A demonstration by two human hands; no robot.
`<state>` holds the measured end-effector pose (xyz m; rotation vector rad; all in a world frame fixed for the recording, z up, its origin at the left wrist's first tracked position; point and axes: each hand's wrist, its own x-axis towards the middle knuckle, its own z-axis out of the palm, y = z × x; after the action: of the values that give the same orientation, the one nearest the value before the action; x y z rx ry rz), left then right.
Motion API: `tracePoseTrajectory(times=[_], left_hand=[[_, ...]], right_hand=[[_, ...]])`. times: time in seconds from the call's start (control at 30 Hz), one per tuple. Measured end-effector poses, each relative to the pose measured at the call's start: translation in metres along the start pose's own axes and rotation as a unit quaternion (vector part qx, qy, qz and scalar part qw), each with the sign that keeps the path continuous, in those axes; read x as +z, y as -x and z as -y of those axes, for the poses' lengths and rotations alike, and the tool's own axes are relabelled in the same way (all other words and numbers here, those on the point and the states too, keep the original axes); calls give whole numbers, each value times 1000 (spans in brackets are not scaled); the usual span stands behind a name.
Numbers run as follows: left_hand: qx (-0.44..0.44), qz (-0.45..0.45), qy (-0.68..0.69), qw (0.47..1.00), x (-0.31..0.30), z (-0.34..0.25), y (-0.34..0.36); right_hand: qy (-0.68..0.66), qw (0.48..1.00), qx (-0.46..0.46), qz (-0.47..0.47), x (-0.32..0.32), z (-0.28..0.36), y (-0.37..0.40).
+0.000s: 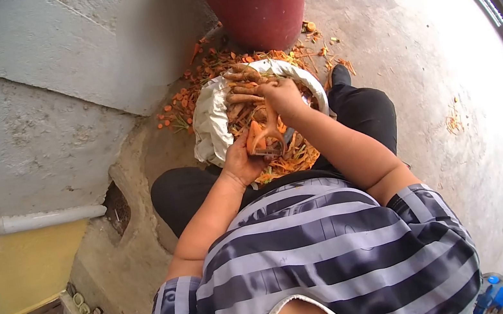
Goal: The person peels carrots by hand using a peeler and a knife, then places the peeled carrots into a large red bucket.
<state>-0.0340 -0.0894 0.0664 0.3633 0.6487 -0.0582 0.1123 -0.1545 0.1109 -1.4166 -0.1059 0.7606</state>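
Between my legs stands a white sack with its rim rolled down, holding carrots and orange peelings. Over its near side, my left hand is closed round an orange carrot. My right hand grips the handle of an orange-brown peeler, whose wide head and blade lie against the carrot. Unpeeled brownish carrots rest at the far side of the sack, just left of my right hand.
A large red bucket of carrots stands beyond the sack. Carrot slices and peelings litter the floor around both. A grey wall rises at left, with a white pipe. Slippers lie lower left; a blue object is lower right.
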Motion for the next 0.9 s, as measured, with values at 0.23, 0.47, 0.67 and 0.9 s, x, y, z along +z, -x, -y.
tracePoseTrajectory(times=[0.23, 0.47, 0.67, 0.9], left_hand=[[6, 20, -28, 999, 3, 8, 2], [11, -21, 42, 999, 16, -1, 3], [-13, -2, -15, 1000, 4, 5, -2], [13, -50, 2, 999, 21, -1, 4]], right_hand=[[89, 982, -84, -147, -32, -22, -83], [-11, 1000, -13, 14, 6, 12, 9], [79, 991, 4, -107, -15, -24, -63], [55, 997, 36, -49, 1, -2, -15]])
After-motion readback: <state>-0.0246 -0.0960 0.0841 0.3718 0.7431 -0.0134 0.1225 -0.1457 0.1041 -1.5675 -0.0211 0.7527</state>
